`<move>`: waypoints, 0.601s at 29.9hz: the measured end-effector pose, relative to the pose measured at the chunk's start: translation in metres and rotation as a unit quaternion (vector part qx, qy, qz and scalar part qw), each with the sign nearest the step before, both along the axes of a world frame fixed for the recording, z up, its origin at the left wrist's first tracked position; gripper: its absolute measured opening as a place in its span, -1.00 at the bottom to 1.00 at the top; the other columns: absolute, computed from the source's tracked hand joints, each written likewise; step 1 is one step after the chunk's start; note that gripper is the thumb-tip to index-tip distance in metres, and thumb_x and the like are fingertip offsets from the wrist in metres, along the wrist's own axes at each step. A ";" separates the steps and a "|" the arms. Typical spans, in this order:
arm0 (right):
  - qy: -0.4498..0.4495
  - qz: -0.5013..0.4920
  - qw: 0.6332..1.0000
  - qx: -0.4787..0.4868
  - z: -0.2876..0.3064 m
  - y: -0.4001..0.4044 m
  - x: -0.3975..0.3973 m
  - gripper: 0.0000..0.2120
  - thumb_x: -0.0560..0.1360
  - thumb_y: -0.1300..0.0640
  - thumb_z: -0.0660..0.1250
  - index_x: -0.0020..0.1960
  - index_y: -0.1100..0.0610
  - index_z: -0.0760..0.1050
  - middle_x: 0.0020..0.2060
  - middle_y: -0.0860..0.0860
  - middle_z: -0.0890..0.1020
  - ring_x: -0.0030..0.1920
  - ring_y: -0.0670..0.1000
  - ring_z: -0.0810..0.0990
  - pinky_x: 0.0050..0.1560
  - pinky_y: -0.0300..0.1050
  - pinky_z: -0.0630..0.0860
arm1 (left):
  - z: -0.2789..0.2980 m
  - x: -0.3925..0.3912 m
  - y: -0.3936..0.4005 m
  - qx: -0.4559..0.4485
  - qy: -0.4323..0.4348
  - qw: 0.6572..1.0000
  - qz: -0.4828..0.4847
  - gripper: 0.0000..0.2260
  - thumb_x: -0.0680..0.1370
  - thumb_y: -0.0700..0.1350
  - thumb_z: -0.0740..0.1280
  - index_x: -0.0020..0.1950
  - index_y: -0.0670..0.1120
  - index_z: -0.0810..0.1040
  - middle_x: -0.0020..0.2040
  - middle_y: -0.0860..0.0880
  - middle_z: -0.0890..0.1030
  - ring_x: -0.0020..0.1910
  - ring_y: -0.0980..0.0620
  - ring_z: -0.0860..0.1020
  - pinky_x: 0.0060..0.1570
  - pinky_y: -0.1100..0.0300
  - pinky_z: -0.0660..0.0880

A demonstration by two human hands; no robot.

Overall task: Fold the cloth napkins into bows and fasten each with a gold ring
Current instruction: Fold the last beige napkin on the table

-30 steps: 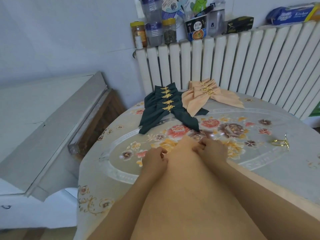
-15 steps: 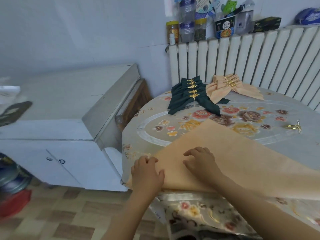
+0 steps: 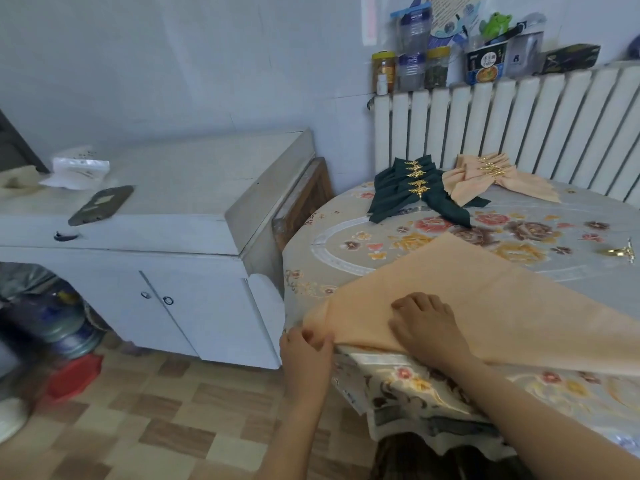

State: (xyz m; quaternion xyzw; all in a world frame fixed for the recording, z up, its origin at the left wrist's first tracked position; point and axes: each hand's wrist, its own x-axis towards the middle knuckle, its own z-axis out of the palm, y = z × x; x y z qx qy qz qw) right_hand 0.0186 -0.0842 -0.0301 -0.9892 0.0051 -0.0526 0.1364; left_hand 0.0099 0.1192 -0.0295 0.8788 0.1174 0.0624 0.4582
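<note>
1. The flat peach cloth napkin (image 3: 485, 299) lies spread on the near part of the round surface (image 3: 588, 216) with its floral covering, its left corner reaching the surface's edge.
2. It looks thin, soft and light: it will probably crease easily and take folds, but also slide on the smooth covering and sag where it is unsupported. The corners and the near hem seem the best places to take hold, with one hand pinning the middle.
3. The left hand (image 3: 306, 346) is at the edge of the surface, its fingers (image 3: 317, 337) curled and pinching the napkin's left corner.
4. The right hand (image 3: 424, 325) rests palm-down on the napkin just right of that corner, fingers lightly bent and close together, pressing the cloth to the surface. Both forearms reach in from below.
5. A loose gold ring (image 3: 621, 251) lies on the surface well apart to the right, not yet used.
6. At the far side, beside the white radiator (image 3: 519, 126), lie finished dark green bows (image 3: 412, 188) and peach bows (image 3: 485, 174), each stack with gold clasps.
7. I judge this napkin's folding to be only at its start.
</note>
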 end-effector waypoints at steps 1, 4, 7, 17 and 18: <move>-0.004 0.001 1.000 -0.003 -0.001 0.000 -0.001 -0.63 0.56 -0.13 0.08 0.33 -0.05 0.32 0.29 -0.05 0.36 0.29 0.03 0.28 0.25 -0.05 0.22 | -0.001 0.001 0.000 -0.018 -0.001 1.000 0.005 -0.68 0.49 0.01 0.39 0.14 -0.14 0.48 0.07 -0.02 0.45 -0.16 0.14 0.48 -0.12 0.28 0.37; -0.001 0.000 1.000 -0.007 0.000 -0.001 -0.001 -0.63 0.56 -0.13 0.08 0.33 -0.05 0.31 0.28 -0.05 0.36 0.29 0.03 0.28 0.25 -0.05 0.23 | -0.004 0.004 -0.006 -0.087 0.002 0.995 0.043 -0.78 0.51 -0.04 0.39 0.07 -0.13 0.56 -0.06 0.01 0.55 -0.13 0.13 0.52 -0.18 0.33 0.36; 0.002 0.000 1.000 -0.009 0.001 -0.001 0.000 -0.62 0.56 -0.13 0.08 0.33 -0.05 0.31 0.28 -0.05 0.35 0.28 0.03 0.29 0.26 -0.05 0.23 | -0.006 0.005 -0.011 -0.119 0.007 0.989 0.088 -0.90 0.55 -0.08 0.32 -0.07 -0.10 0.55 -0.12 0.01 0.55 -0.07 0.01 0.53 -0.16 0.27 0.35; -0.005 0.001 1.000 -0.019 -0.002 0.000 -0.001 -0.60 0.56 -0.17 0.07 0.34 -0.06 0.30 0.31 -0.05 0.35 0.30 0.03 0.28 0.26 -0.06 0.23 | 0.010 0.033 0.008 -0.258 0.023 0.952 0.165 -0.89 0.61 -0.15 0.17 0.06 -0.11 0.47 0.02 -0.06 0.53 0.04 -0.10 0.51 0.13 -0.03 0.50; -0.002 0.000 1.000 -0.028 -0.002 0.001 -0.001 -0.59 0.56 -0.17 0.06 0.36 -0.06 0.29 0.32 -0.05 0.35 0.30 0.03 0.28 0.26 -0.06 0.23 | 0.013 0.039 0.011 -0.263 0.026 0.952 0.157 -0.89 0.61 -0.15 0.16 0.07 -0.10 0.45 0.04 -0.07 0.52 0.07 -0.11 0.51 0.15 -0.06 0.49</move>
